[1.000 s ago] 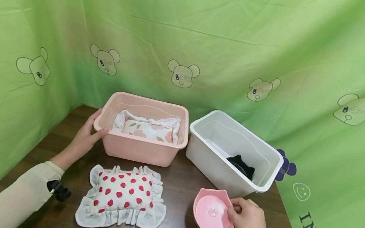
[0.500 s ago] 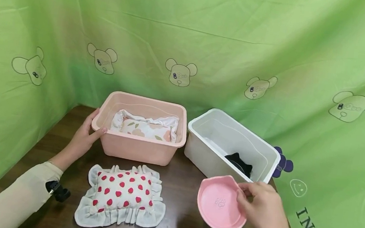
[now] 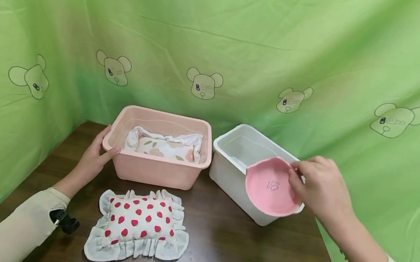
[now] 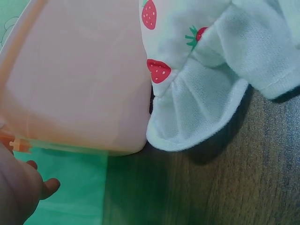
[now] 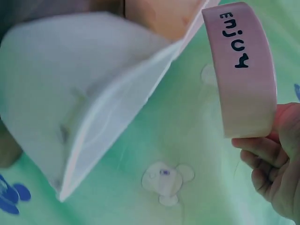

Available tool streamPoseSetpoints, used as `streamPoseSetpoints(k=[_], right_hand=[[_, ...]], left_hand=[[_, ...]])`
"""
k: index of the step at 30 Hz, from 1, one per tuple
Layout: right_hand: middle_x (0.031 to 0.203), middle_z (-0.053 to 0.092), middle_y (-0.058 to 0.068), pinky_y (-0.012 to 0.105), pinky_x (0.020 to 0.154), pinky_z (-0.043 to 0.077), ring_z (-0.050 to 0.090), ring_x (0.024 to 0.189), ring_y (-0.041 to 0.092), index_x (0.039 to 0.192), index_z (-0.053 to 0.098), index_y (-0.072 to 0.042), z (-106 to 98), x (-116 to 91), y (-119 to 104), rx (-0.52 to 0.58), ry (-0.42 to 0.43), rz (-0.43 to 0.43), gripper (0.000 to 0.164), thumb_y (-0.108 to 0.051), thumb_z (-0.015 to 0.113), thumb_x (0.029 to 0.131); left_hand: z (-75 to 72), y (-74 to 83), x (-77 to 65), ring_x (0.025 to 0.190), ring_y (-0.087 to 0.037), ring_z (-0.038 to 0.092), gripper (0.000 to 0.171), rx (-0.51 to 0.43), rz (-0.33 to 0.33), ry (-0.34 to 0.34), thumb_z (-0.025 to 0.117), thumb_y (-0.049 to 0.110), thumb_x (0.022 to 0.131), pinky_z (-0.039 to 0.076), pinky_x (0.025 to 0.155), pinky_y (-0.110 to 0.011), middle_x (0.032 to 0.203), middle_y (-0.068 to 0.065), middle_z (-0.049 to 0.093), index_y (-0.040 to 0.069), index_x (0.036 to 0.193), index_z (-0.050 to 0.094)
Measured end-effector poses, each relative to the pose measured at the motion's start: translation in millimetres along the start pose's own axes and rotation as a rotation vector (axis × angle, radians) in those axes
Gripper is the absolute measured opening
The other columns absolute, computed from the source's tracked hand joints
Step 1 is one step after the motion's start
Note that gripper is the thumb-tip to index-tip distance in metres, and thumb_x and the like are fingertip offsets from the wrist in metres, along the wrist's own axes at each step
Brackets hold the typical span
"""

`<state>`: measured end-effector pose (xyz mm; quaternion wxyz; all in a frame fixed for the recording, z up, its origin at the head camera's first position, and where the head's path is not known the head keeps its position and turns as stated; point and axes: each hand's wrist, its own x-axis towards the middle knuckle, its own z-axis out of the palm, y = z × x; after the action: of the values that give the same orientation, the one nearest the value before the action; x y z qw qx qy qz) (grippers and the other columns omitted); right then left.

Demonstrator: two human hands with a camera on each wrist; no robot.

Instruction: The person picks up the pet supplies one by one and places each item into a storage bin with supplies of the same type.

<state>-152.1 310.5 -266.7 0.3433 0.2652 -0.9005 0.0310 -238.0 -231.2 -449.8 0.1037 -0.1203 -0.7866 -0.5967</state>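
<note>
A pink cat-eared pet bowl (image 3: 271, 186) with a paw print hangs tilted in the air, its inside facing me. My right hand (image 3: 321, 187) pinches its right rim between thumb and fingers. Behind and partly hidden by the bowl stands a white plastic bin (image 3: 228, 173). "Enjoy" is printed on the bowl's side (image 5: 243, 70) in the right wrist view. With my left hand (image 3: 91, 161) I hold the left front corner of a pink plastic bin (image 3: 159, 172), thumb at the front rim. A floral pillow (image 3: 166, 148) with white frills lies inside that bin.
A strawberry-print pillow (image 3: 142, 222) with ruffled edges lies on the dark wooden table (image 3: 216, 255), in front of the pink bin. Green cloth (image 3: 213, 29) with mouse-like faces hangs behind and along both sides.
My right hand has lifted the pink bowl off the table and carried it up and rightward, in front of the white bin's opening. The left hand keeps its hold on the pink bin.
</note>
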Motion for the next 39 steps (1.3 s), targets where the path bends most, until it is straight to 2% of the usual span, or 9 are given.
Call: streamPoseSetpoints(k=[3, 6, 11, 14, 18, 21, 25, 31, 39], right_hand=[[0.074, 0.074, 0.009, 0.046, 0.077, 0.046, 0.060, 0.074, 0.026, 0.086, 0.078, 0.000, 3, 17, 15, -0.014, -0.003, -0.031, 0.009, 0.000, 0.077, 0.077], [0.073, 0.074, 0.010, 0.045, 0.074, 0.044, 0.058, 0.073, 0.026, 0.085, 0.077, 0.000, 8, 34, 29, -0.035, -0.023, -0.059, 0.007, 0.001, 0.076, 0.078], [0.072, 0.072, 0.010, 0.045, 0.071, 0.043, 0.057, 0.072, 0.028, 0.084, 0.077, 0.000, 18, 60, 51, -0.053, -0.073, -0.092, 0.006, 0.002, 0.074, 0.079], [0.072, 0.070, 0.010, 0.047, 0.074, 0.045, 0.057, 0.072, 0.029, 0.084, 0.077, 0.000, 26, 74, 63, -0.047, -0.132, -0.071, 0.006, 0.000, 0.072, 0.080], [0.074, 0.069, 0.010, 0.052, 0.082, 0.048, 0.058, 0.074, 0.029, 0.088, 0.077, -0.001, 36, 91, 75, -0.048, -0.246, 0.040, 0.009, -0.005, 0.070, 0.084], [0.076, 0.070, 0.010, 0.051, 0.078, 0.050, 0.058, 0.077, 0.030, 0.092, 0.078, -0.002, 46, 102, 84, -0.050, -0.319, 0.120, 0.013, -0.010, 0.068, 0.088], [0.080, 0.071, 0.010, 0.050, 0.071, 0.051, 0.061, 0.080, 0.031, 0.094, 0.077, -0.003, 64, 113, 94, -0.037, -0.383, 0.169, 0.016, -0.013, 0.065, 0.090], [0.084, 0.072, 0.011, 0.051, 0.074, 0.054, 0.064, 0.082, 0.032, 0.096, 0.076, -0.003, 90, 118, 106, -0.040, -0.449, 0.180, 0.016, -0.012, 0.065, 0.090], [0.085, 0.070, 0.010, 0.048, 0.073, 0.055, 0.063, 0.082, 0.029, 0.093, 0.076, -0.006, 135, 111, 121, -0.034, -0.470, 0.122, 0.012, -0.012, 0.067, 0.090]], left_hand=[[0.4, -1.0, -0.4, 0.151, -0.041, 0.026, 0.082, -0.001, 0.009, 0.001, 0.063, 0.016, 0.102, 0.031, 0.108, -0.011, 0.169, -0.018, 0.017, 0.012, 0.166, 0.011], [1.5, -1.1, 0.0, 0.149, -0.042, 0.029, 0.081, -0.009, 0.023, 0.003, 0.062, 0.015, 0.102, 0.032, 0.096, -0.001, 0.168, -0.020, 0.019, 0.011, 0.166, 0.011], [4.8, 0.4, -1.1, 0.150, -0.042, 0.027, 0.080, -0.054, 0.012, -0.001, 0.060, 0.015, 0.103, 0.033, 0.096, -0.001, 0.169, -0.020, 0.018, 0.012, 0.166, 0.010], [6.4, 1.2, -2.4, 0.150, -0.043, 0.026, 0.080, -0.073, 0.004, -0.002, 0.059, 0.015, 0.104, 0.033, 0.097, -0.001, 0.168, -0.021, 0.017, 0.011, 0.166, 0.009], [6.7, 1.8, -1.9, 0.150, -0.042, 0.025, 0.080, -0.074, 0.008, -0.001, 0.059, 0.014, 0.104, 0.033, 0.097, -0.001, 0.168, -0.021, 0.017, 0.011, 0.166, 0.009], [6.6, 2.1, -0.6, 0.150, -0.042, 0.025, 0.079, -0.079, 0.015, -0.003, 0.059, 0.014, 0.104, 0.033, 0.097, -0.001, 0.168, -0.021, 0.017, 0.010, 0.166, 0.009], [6.4, 1.6, 0.0, 0.150, -0.043, 0.024, 0.079, -0.089, 0.016, 0.001, 0.058, 0.014, 0.104, 0.033, 0.097, -0.001, 0.168, -0.022, 0.017, 0.010, 0.165, 0.009], [8.3, -1.4, 0.8, 0.151, -0.043, 0.022, 0.078, -0.133, 0.024, -0.006, 0.056, 0.012, 0.105, 0.033, 0.100, -0.002, 0.168, -0.022, 0.016, 0.008, 0.165, 0.008], [9.3, -1.9, -0.1, 0.151, -0.044, 0.020, 0.077, -0.174, 0.014, 0.000, 0.055, 0.012, 0.105, 0.034, 0.101, -0.003, 0.169, -0.023, 0.013, 0.008, 0.165, 0.006]])
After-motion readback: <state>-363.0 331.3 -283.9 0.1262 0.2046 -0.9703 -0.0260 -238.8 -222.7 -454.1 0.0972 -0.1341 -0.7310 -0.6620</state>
